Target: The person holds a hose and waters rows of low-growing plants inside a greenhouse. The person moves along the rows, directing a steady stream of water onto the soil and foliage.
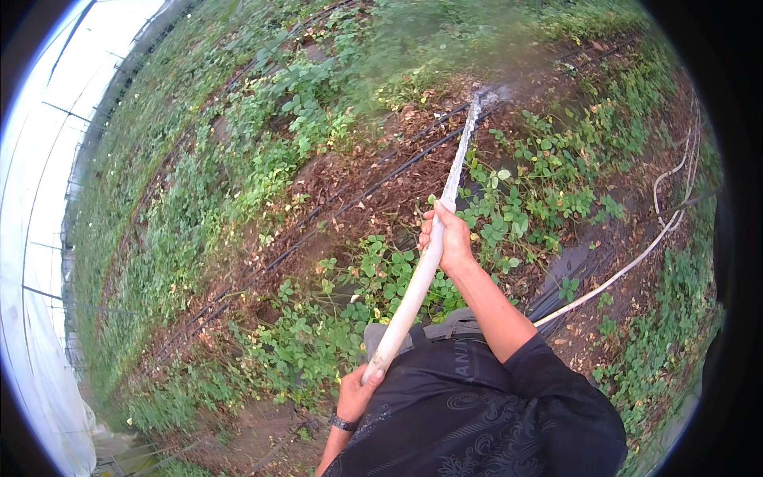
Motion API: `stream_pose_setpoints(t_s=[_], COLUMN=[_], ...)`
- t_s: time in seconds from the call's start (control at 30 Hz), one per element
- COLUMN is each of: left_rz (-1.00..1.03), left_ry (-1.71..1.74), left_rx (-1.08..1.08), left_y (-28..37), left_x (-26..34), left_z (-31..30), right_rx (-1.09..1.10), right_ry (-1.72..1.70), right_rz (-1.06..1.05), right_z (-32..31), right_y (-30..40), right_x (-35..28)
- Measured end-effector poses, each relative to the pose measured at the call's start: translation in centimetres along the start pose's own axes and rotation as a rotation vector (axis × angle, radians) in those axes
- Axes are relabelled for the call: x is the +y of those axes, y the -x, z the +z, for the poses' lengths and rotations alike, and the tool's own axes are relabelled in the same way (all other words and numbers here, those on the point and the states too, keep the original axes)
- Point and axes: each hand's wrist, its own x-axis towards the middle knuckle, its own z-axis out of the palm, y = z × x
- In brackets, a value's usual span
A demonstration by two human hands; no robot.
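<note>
A thick white hose (411, 298) runs up along the front of my body, its open end pointing away from me. Near that end, my right hand (451, 237) is wrapped around it. My left hand (359, 390), with a dark band on the wrist, grips the hose lower down by my waist. From the mouth a stream of water (464, 146) pours out and splashes on the soil beside two black drip lines (393, 176). Low leafy green plants (387, 271) grow just past my hands, on both sides of the hose.
A long pale hose (620, 271) curves over the ground at right, looping farther up. Black plastic mulch film (566, 268) covers part of the bed. Rows of plants (197, 220) fill the left side, beside white greenhouse sheeting (36, 238). Dry leaves (334, 185) litter the soil.
</note>
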Motion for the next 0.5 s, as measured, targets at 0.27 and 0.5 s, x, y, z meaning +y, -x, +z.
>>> stream_pose_setpoints(t_s=[0.27, 0.5], left_rz=[0.013, -0.01], left_ry=[-0.007, 0.007], left_rx=[0.036, 0.056], left_y=[0.3, 0.9], left_x=[-0.6, -1.1], left_z=[-0.3, -0.4], right_rx=[-0.006, -0.005], right_ry=[0.021, 0.023], right_rz=[0.019, 0.064], right_z=[0.5, 0.8], right_y=[-0.4, -0.7], right_x=[1.1, 2.1])
